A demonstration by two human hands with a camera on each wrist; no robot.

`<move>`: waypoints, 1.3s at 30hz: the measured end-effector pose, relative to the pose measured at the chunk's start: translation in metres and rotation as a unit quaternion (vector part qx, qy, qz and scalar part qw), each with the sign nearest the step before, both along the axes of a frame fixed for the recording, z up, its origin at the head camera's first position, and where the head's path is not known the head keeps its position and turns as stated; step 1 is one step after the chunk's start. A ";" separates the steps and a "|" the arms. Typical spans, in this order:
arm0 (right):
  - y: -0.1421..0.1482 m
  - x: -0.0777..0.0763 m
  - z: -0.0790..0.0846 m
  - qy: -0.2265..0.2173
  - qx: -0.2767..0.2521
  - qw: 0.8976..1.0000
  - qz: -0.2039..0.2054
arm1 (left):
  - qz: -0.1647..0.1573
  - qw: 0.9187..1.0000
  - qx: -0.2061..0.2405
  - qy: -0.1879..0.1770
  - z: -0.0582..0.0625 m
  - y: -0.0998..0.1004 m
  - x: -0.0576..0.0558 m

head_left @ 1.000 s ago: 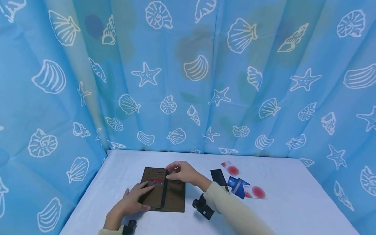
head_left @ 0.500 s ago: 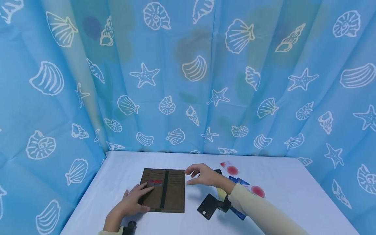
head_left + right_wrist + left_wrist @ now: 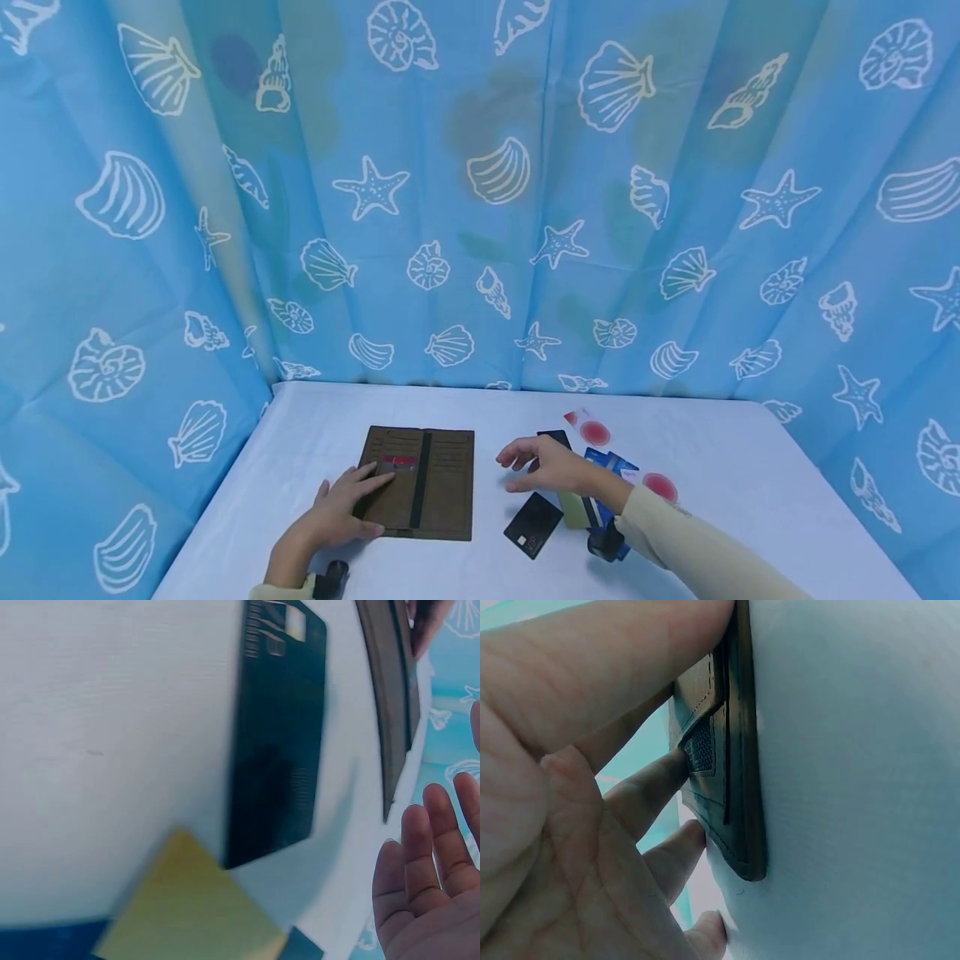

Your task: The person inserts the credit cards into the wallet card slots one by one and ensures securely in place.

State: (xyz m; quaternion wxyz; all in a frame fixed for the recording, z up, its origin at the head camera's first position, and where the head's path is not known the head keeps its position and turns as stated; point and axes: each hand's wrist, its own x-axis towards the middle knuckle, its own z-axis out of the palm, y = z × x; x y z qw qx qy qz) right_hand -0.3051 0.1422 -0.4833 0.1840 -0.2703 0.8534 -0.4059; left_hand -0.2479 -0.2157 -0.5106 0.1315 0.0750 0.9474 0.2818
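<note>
A brown bifold wallet [image 3: 446, 500] lies unfolded on the white table, a dark strap [image 3: 421, 483] along its middle. Red and grey card edges [image 3: 400, 461] show in a slot of its left half. My left hand [image 3: 337, 510] rests on the wallet's left side, fingers extended; the left wrist view has fingertips touching its edge [image 3: 739, 840]. My right hand [image 3: 558, 467] hovers right of the wallet, holding nothing, its fingers loosely bent. Nearest to it are a black card [image 3: 534, 525] with a chip and a yellow-green card [image 3: 574, 510], partly under the forearm.
Blue cards [image 3: 621, 463] lie partly hidden beneath the right arm. Two white cards with red circles, one farther back [image 3: 592, 427] and one by the sleeve [image 3: 662, 487], and another black card [image 3: 555, 436] lie there too. A blue shell-print curtain [image 3: 480, 208] surrounds the table.
My right hand has moved off the wallet's centre strap to the right, over the cards. More of the wallet's right half and the black chip card now shows. My left hand stays put.
</note>
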 end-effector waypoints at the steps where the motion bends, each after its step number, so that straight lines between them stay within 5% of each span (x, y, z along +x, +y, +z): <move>1: 0.001 0.001 -0.002 -0.001 -0.001 1.000 0.001 | 0.001 1.000 0.001 -0.001 0.000 0.000 0.000; 15: 0.008 0.025 -0.020 -0.041 0.029 0.999 0.008 | 0.002 1.000 0.004 -0.001 0.001 0.000 0.002; 28: 0.021 0.027 -0.026 -0.012 0.081 0.996 0.022 | 0.004 1.000 0.002 0.004 0.001 -0.003 0.004; 39: 0.022 0.024 -0.029 0.056 0.159 0.985 0.036 | 0.004 1.000 0.009 0.008 0.004 -0.001 0.004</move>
